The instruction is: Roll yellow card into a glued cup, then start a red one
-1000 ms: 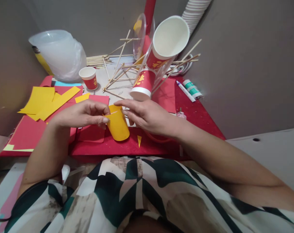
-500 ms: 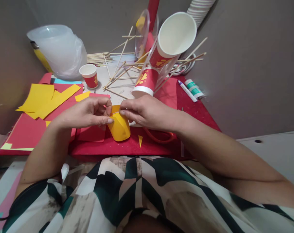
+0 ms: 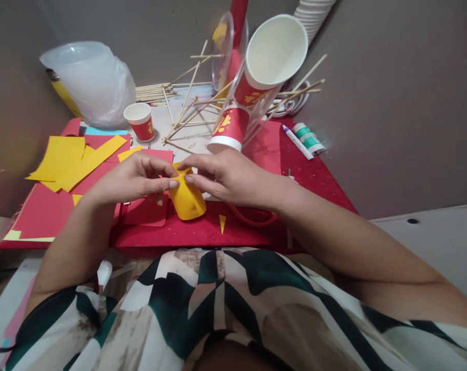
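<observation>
Both my hands hold a rolled yellow paper cone (image 3: 187, 200) just above the red table (image 3: 202, 232). My left hand (image 3: 135, 178) pinches its upper edge from the left, fingers closed. From the right, my right hand (image 3: 227, 175) pinches the same edge with fingertips pressed together. The cone's wide end points towards me.
Yellow paper sheets (image 3: 69, 159) lie at the left on red sheets (image 3: 40, 211). Behind stand a small red cup (image 3: 140, 121), a stick-and-cup structure (image 3: 248, 87), a plastic bag (image 3: 90, 85) and a glue tube (image 3: 308, 139). Red scissors (image 3: 254, 219) lie under my right wrist.
My right hand went from lying flat beside the cone to pinching its top edge. Both hands drew together and the cone shifted slightly left and up.
</observation>
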The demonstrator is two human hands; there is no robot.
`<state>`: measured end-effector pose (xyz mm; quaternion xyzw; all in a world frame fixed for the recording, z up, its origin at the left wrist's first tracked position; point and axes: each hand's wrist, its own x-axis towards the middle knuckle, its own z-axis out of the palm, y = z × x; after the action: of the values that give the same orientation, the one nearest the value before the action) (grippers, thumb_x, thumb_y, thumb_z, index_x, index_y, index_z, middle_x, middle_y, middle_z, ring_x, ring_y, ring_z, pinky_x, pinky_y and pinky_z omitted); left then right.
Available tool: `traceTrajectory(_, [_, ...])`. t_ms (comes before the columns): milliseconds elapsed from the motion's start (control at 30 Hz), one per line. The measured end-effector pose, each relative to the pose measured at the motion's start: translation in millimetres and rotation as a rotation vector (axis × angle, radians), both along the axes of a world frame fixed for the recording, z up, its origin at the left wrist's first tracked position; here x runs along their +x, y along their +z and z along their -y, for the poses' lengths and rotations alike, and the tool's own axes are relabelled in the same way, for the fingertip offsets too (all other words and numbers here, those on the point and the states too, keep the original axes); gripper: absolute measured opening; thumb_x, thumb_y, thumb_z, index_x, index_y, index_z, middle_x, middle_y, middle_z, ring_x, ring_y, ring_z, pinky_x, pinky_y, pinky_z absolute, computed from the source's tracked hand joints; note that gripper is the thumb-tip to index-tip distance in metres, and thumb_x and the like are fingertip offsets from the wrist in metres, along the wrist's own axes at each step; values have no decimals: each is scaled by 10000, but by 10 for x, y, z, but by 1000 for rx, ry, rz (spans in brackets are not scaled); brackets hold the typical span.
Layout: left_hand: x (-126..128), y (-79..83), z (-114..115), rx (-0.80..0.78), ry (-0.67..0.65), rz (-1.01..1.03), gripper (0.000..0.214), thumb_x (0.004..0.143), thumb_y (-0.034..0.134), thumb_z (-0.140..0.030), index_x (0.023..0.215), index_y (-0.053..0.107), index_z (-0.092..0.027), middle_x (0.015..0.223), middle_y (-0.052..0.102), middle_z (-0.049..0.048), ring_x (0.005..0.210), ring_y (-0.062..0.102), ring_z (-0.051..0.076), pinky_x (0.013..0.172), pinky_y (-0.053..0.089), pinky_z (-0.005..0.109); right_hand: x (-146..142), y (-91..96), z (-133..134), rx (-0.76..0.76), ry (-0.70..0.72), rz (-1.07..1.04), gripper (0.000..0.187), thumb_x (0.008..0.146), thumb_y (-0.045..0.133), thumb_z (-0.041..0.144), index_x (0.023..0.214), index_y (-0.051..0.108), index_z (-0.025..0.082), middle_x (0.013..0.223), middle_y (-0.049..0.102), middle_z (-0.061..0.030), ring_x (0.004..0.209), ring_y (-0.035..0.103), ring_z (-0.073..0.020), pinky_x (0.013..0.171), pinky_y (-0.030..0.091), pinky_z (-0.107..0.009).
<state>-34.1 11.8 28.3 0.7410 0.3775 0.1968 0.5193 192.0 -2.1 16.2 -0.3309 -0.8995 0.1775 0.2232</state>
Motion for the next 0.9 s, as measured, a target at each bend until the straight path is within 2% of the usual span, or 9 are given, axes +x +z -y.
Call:
traceTrajectory(67, [5, -18, -22, -32, 62, 92, 242, 697, 834, -373, 715, 749, -147, 523, 649, 30, 380, 581, 126, 351, 463, 190, 24, -30, 27, 11, -70, -158, 301, 939, 524, 292, 1180, 642, 154, 808, 666, -34, 693, 575, -148, 672, 410, -284])
traceTrajectory(133, [4, -45, -42, -43, 141, 199, 256, 667, 860, -368, 712, 748, -142, 505, 643, 40, 356, 582, 145, 336, 478, 216, 55, -50, 73, 1, -157, -318, 261, 938, 539, 316, 1133, 657, 189, 783, 653, -8, 650, 572, -133, 646, 426, -280])
traceTrajectory(233, [-2, -93, -58, 9, 254, 332, 249, 652, 875, -338, 728, 740, -144, 474, 623, 22, 344, 585, 153, 341, 499, 228, 103, -53, 161, -12, -259, -484, 191, 937, 559, 337, 1001, 687, 211, 762, 647, 4, 584, 555, -113, 579, 426, -270])
traceTrajectory(333, [2, -133, -52, 86, 321, 394, 244, 659, 869, -335, 725, 723, -152, 459, 612, 2, 350, 594, 151, 353, 511, 225, 129, -42, 243, -32, -289, -566, 156, 919, 593, 315, 913, 694, 197, 740, 659, -1, 563, 556, -108, 549, 437, -261])
traceTrajectory(500, [44, -157, 8, 250, 412, 465, 213, 698, 839, -320, 696, 692, -167, 450, 593, -25, 347, 581, 124, 350, 480, 196, 83, -52, 333, -83, -332, -651, 114, 884, 633, 266, 932, 689, 179, 739, 673, -3, 547, 564, -104, 536, 459, -252])
traceTrajectory(633, [93, -155, 85, 360, 444, 455, 184, 735, 803, -289, 678, 675, -169, 460, 599, -32, 351, 565, 97, 370, 466, 180, -11, -85, 366, -46, -391, -705, 118, 863, 642, 242, 957, 686, 185, 643, 600, 29, 526, 528, -101, 523, 438, -244])
traceTrajectory(900, [188, -181, 157, 445, 411, 378, 174, 753, 782, -265, 659, 681, -160, 485, 615, -22, 370, 558, 82, 388, 465, 170, -112, -82, 286, 34, -338, -555, 163, 865, 626, 252, 993, 679, 166, 673, 591, 15, 602, 533, -113, 573, 410, -242])
